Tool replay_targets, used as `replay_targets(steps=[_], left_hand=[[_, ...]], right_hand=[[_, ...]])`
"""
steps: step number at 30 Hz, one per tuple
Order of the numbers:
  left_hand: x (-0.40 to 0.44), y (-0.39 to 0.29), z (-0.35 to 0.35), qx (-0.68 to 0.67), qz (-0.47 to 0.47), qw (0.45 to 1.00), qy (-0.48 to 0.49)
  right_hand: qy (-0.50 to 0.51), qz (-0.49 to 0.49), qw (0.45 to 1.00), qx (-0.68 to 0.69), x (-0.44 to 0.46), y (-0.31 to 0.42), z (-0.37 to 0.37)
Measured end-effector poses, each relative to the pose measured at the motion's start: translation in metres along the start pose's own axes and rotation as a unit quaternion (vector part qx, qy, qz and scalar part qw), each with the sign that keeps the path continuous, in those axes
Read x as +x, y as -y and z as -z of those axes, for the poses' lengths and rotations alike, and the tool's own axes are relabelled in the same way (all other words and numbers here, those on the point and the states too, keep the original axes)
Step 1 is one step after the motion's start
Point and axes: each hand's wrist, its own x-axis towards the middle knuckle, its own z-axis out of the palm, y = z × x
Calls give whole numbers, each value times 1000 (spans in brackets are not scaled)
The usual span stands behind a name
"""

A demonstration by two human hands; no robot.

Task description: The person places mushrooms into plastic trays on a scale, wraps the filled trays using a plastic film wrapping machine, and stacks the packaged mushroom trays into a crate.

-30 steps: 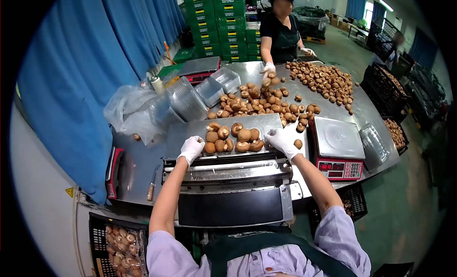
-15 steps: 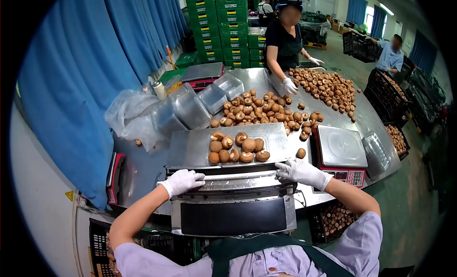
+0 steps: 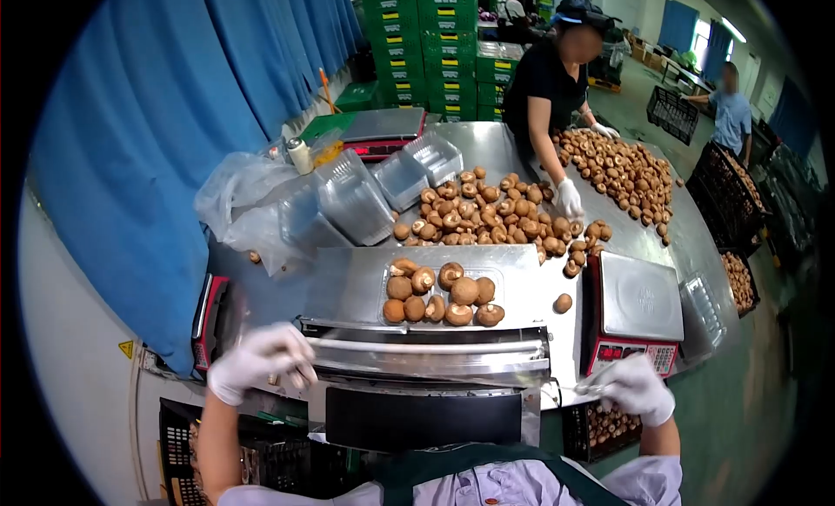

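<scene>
At the left, the person's gloved left hand (image 3: 261, 360) hung over the near edge of the metal surface (image 3: 271, 308), its fingers curled and pointing right. Motion blurred them, so whether they were closed on anything could not be told.

Just beyond that hand, and to its right, a metal machine with a pale roller (image 3: 426, 345) ran left to right. On the flat plate (image 3: 348, 280) at its far side sat a shallow clear tray (image 3: 499, 284) of brown mushrooms (image 3: 464, 290), its long axis also left to right, parallel to the roller. The tray lay on the far side of both hands and sideways between them: far and to the right of the left fingers, far and to the left of the right ones. The left hand looked slightly nearer to it, and neither hand touched it.

A thin strip of clear film (image 3: 570, 387) showed low on the near side of the roller, reaching rightward to the gloved right hand (image 3: 637, 388). There the fingertips were together, apparently pinched on the film's edge, pointing left. Just beyond that hand stood a red-based scale (image 3: 641, 297), with a lone mushroom (image 3: 563, 303) to its left.
</scene>
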Motion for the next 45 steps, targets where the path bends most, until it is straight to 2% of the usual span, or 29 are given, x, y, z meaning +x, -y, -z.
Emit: replay_targets(steps=[2,4,5,6,7,8,9,10,11,12,14,16,18,20,21,23,24,26,28,30,32,34,36,39,40,42,43,44,45], left_hand=[[23,-15,21,-71,-226,972,9],[60,-30,31,-42,-202,974,-96],[94,-29,29,-77,-227,960,-144],[132,-15,30,-113,-252,942,-191],[174,17,42,-33,-254,940,-223],[214,53,52,49,-256,931,-255],[240,86,49,59,-226,939,-252],[256,114,42,71,-197,946,-249],[263,134,38,224,-180,930,-228],[265,145,35,372,-158,892,-202],[262,142,30,360,-123,913,-149],[247,140,31,398,-159,897,-108],[227,130,29,238,-81,964,-87],[211,133,27,159,-52,983,-69],[202,134,23,10,29,998,-49],[190,128,15,-180,144,972,-52],[186,130,15,-181,142,972,-54],[180,132,14,-285,141,946,-61],[171,120,7,-272,142,944,-118],[167,117,1,-170,169,957,-164],[170,118,-9,-60,200,961,-180],[182,131,-12,167,170,954,-182],[184,133,-23,245,99,938,-226],[172,136,-33,92,71,958,-263],[159,134,-39,30,50,962,-265],[116,149,-56,142,-84,947,-275],[80,127,-81,136,-102,944,-281],[48,131,-91,160,8,955,-251],[21,126,-108,173,-20,954,-245]], right_hand=[[-162,203,956,133,20,0,-4],[-318,77,944,38,57,7,6],[-369,152,914,77,99,-2,5],[-407,138,899,85,134,11,-4],[-400,115,909,13,166,-14,0],[-394,198,893,-93,211,-65,5],[-363,202,888,-196,239,-102,2],[-314,141,911,-229,244,-111,-8],[-263,79,926,-260,246,-122,-21],[-248,117,910,-312,256,-161,-27],[-195,138,912,-333,247,-171,-32],[-210,94,954,-191,230,-164,-36],[-221,95,957,-164,214,-162,-41],[-209,-82,964,-142,204,-124,-44],[-216,-89,971,-56,206,-130,-48],[-202,-149,961,113,210,-136,-52],[-181,-205,942,195,208,-133,-54],[-197,-193,938,213,207,-128,-51],[-212,-183,931,233,204,-127,-54],[-290,-56,943,-154,198,-122,-60],[-261,-122,931,-223,194,-106,-66],[-174,-157,926,-297,199,-117,-70],[-207,-122,919,-312,196,-124,-78],[-309,-25,926,-216,181,-114,-83],[-294,-27,936,-192,169,-100,-84],[-246,-91,954,-146,126,-85,-98],[-256,-22,950,-177,100,-99,-114],[-224,-67,954,-189,73,-91,-127],[-193,-88,958,-192,47,-87,-141]])
